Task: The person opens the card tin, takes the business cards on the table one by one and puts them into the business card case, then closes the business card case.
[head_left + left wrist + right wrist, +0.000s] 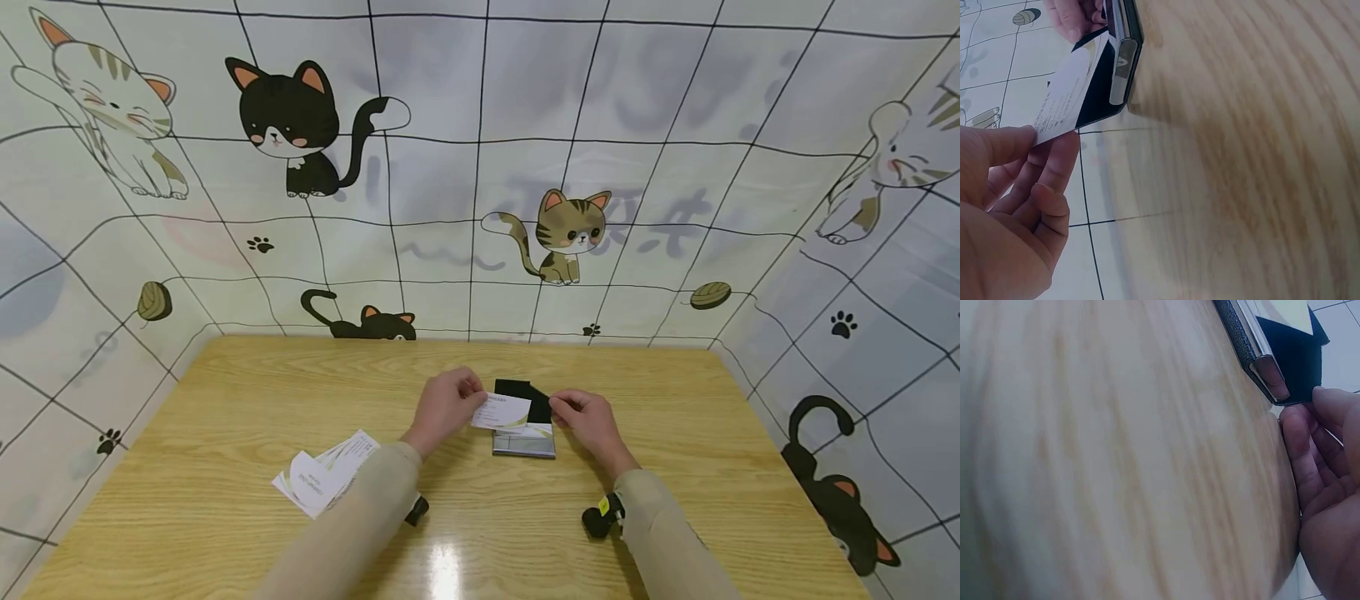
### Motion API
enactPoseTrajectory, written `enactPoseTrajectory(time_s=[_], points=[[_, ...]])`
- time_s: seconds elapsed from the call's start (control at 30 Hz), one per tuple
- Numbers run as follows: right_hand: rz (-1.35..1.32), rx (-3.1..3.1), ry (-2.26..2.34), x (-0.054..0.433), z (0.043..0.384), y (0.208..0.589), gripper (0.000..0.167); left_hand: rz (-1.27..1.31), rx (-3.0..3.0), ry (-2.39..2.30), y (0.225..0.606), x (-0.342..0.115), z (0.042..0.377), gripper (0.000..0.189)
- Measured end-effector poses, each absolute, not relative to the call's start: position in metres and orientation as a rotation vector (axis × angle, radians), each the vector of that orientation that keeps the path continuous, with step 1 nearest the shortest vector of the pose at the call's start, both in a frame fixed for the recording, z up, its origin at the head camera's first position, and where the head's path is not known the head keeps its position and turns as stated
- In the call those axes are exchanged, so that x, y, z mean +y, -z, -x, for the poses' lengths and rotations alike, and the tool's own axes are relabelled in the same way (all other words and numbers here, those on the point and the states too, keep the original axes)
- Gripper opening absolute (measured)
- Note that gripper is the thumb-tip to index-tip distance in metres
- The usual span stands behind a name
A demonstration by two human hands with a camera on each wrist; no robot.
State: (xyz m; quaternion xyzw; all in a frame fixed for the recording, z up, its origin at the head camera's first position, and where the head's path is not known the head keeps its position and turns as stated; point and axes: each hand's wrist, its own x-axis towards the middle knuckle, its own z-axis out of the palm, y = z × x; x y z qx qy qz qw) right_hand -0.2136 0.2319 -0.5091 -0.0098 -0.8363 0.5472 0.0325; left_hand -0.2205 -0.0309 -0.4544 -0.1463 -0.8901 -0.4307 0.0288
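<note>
A business card case lies unfolded on the table, its silver frame nearer me and its black flap spread toward the back. Between thumb and fingers, my left hand pinches a white business card by its left end. That card overlaps the flap and the case's far edge. Another white card edge shows at the silver frame. My right hand pinches the flap's right edge, with the thumb on top and curled fingers below.
Several loose business cards lie fanned on the wooden table at the left, partly behind my left sleeve. A cat-patterned sheet surrounds the table's back and sides.
</note>
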Motion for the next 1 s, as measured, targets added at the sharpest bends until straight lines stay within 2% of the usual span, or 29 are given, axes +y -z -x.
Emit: enactPoseTrajectory(time_s=[0.6,1.0], points=[[0.054,-2.572,-1.706,0.233,0.215,0.511,0.017,0.562,-2.819,1.204,0.46,-0.01,0.224,0.018],[0.076,-2.567,-1.705,0.232,0.213,0.51,0.017,0.633,-2.85,1.135,0.467,-0.002,0.231,0.006]])
